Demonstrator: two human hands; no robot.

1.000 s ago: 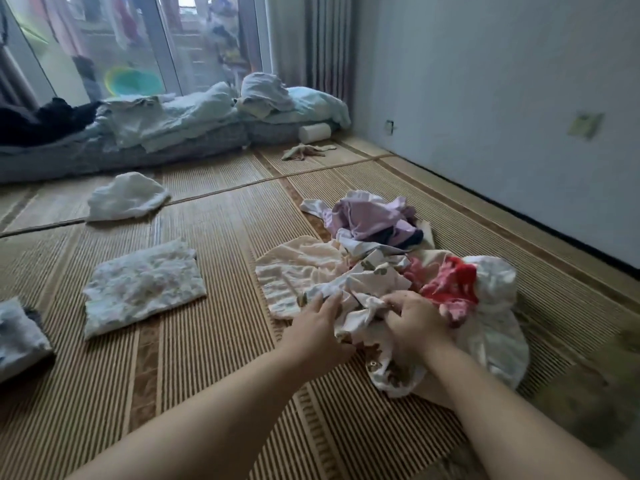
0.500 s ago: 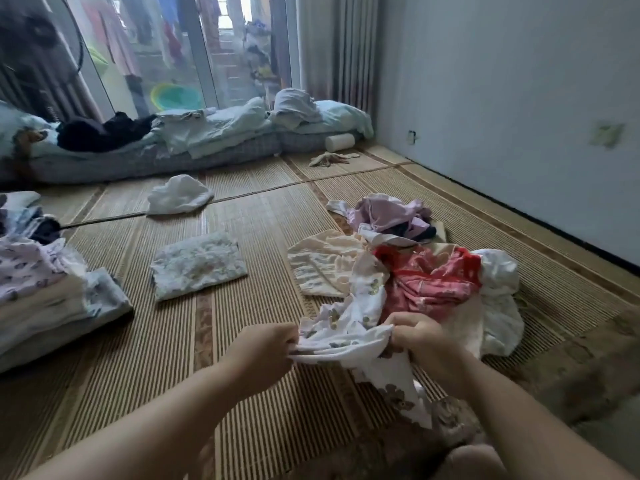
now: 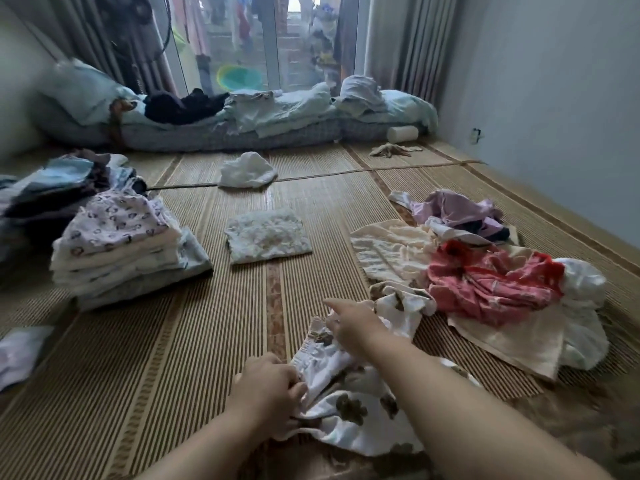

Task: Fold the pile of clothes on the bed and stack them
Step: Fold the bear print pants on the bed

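Closest to me, the person's left hand has its fingers curled tight into a bunch of a white bear-print garment, which lies crumpled on the woven mat between the two forearms. A little further out, the right hand pinches the garment's ribbed edge with its lower fingers while the forefinger sticks out straight to the left.

Just beyond the right hand and off to the right sits the unfolded pile. A red garment lies on top, with a cream cloth at its left side and white fabric spilling out to the right. A lilac garment is heaped at the pile's far edge.

On the left side of the mat stands the folded stack, its top piece pale with small dark prints. A darker second stack stands just behind it. A small lilac piece lies at the left edge, nearer than both stacks.

In the middle of the mat, well apart from stack and pile, rests a single folded white piece. Further on lies a crumpled white cloth, and a small beige cloth lies over to the right.

Along the far end runs rolled bedding with clothes draped over it, in front of a glass door.
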